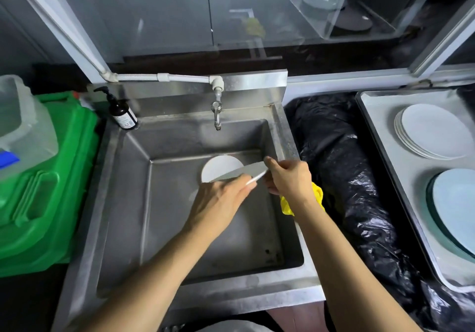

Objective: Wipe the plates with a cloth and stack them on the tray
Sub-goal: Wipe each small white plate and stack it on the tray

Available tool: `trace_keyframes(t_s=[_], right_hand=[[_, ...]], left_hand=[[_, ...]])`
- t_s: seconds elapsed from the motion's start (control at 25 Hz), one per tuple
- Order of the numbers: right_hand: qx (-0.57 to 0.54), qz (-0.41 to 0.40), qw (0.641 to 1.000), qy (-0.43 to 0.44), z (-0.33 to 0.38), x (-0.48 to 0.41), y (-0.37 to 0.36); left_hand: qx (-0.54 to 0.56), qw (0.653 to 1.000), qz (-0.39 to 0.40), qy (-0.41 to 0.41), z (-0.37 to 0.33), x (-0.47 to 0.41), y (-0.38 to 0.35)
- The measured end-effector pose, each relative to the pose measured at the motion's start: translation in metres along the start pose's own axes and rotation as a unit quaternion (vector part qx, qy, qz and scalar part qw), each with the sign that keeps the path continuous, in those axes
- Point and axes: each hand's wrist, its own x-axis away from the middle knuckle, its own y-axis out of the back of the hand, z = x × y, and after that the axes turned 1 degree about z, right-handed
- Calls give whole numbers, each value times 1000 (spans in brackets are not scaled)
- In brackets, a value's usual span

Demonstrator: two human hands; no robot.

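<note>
Head view: cloth (286, 206) behind right hand (290, 177)

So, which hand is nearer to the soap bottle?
Left. The left hand is over the sink, right of the soap bottle; the right hand is farther right.

We log: plate (241, 173) white, tilted face shaded grey; cloth (318, 194) yellow; crate (51, 177) green; bag (347, 164) black; sink (180, 223) grey steel.
</note>
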Motion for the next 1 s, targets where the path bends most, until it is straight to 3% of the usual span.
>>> trace_keyframes(t_s=[0.16,0.28,0.4,0.56,0.68,0.88,1.0], right_hand=[[-33,15,998,-61,-6,15,-7],[-32,-6,998,-46,-19,27,-17],[4,-36,999,2,-29,35,-22],[-56,-78,995,14,-27,48,-13],[-85,-89,992,21,-20,57,1],[-128,-118,984,27,-21,53,32],[-140,-128,981,32,-28,44,56]], left_hand=[[20,997,67,-37,16,26,-7],[77,992,99,-17,28,39,-2],[94,990,104,29,37,40,6],[39,988,43,140,66,27,2],[105,958,85,254,76,11,5],[309,879,78,354,58,-18,9],[362,844,88,385,41,-34,0]])
